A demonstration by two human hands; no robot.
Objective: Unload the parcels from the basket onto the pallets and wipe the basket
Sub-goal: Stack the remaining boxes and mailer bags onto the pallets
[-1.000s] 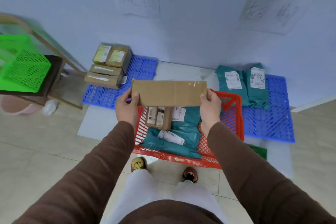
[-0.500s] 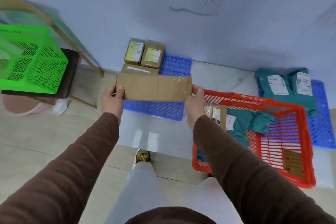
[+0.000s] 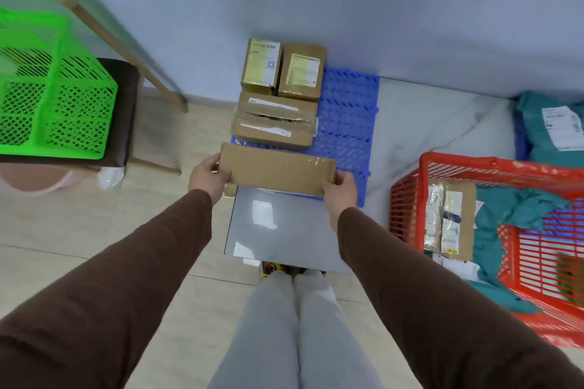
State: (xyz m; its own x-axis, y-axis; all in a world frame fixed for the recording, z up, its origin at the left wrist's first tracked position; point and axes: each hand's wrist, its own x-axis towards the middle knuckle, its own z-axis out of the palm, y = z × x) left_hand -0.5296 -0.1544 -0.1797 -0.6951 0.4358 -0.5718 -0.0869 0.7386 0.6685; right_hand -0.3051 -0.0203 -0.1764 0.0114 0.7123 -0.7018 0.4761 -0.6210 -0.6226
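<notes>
Here, a green basket (image 3: 53, 98) is sitting at far left on a dark stool (image 3: 124, 110). The left hand (image 3: 207, 178) and right hand (image 3: 341, 196) are each gripping an end of a flat cardboard parcel (image 3: 278, 172), holding it over the near edge of the blue pallet (image 3: 347, 117), where stacked boxes (image 3: 278, 98) are lying. At right, the red basket (image 3: 407, 199) is holding teal bags (image 3: 518, 215).
</notes>
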